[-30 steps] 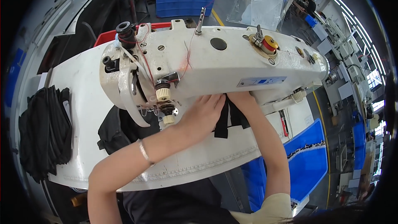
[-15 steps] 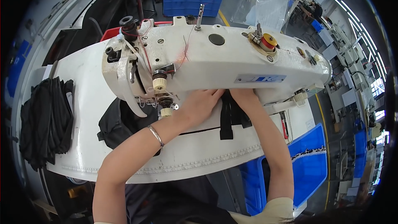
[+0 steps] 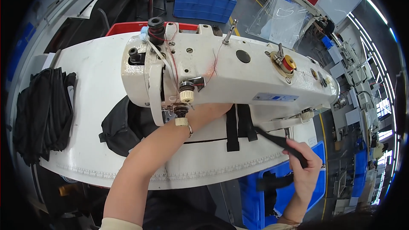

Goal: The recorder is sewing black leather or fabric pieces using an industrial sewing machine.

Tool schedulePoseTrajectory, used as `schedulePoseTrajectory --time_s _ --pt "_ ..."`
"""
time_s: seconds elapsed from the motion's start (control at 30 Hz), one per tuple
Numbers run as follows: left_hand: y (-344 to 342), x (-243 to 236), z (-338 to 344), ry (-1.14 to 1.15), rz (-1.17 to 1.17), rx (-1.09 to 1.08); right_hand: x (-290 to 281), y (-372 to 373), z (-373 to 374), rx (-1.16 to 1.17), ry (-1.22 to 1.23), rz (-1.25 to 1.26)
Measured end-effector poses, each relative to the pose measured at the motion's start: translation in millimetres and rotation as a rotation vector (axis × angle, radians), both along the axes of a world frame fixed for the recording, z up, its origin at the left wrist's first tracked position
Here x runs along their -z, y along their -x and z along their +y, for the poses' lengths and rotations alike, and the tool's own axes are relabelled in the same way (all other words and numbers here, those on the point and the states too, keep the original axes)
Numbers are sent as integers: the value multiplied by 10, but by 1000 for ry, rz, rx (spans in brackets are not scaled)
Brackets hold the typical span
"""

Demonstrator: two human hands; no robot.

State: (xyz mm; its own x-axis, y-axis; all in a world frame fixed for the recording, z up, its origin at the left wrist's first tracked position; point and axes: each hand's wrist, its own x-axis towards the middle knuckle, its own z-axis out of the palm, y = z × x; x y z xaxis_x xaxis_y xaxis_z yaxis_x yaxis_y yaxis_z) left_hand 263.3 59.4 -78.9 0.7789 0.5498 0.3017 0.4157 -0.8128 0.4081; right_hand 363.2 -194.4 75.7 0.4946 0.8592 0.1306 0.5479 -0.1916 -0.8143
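Observation:
A white sewing machine stands across the table. My left hand reaches beneath its arm, the wrist with a silver bracelet beside the needle area; its fingers are hidden behind the machine. Black fabric lies bunched to the left of the needle area. Two black straps lie flat under the machine arm, their ends toward me. Off the table's right front edge, my right hand is closed around a black strap. One part of that strap runs back toward the table, and another hangs over the blue bin.
A blue bin with black pieces sits below the table's right front. At the left lies a stack of black fabric pieces. Behind the machine are a red tray and a blue crate holding brown pieces. A ruler strip follows the front edge.
My right hand has come out from under the machine arm, down and right, and now holds a black strap. My left hand has slid farther under the arm. The view has shifted slightly.

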Motion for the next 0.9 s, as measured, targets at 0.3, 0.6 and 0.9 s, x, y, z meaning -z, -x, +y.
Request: schedulePoseTrajectory --time_s 0.3,0.6,0.9 --pt "1330 -905 -1274 1131 78 806 232 389 -174 -495 248 880" --pt "2640 -1144 -1690 720 -155 -72 1000 1345 -36 -892 253 282" --pt "2646 -807 -1756 799 -693 -114 942 1870 247 -633 -361 581"
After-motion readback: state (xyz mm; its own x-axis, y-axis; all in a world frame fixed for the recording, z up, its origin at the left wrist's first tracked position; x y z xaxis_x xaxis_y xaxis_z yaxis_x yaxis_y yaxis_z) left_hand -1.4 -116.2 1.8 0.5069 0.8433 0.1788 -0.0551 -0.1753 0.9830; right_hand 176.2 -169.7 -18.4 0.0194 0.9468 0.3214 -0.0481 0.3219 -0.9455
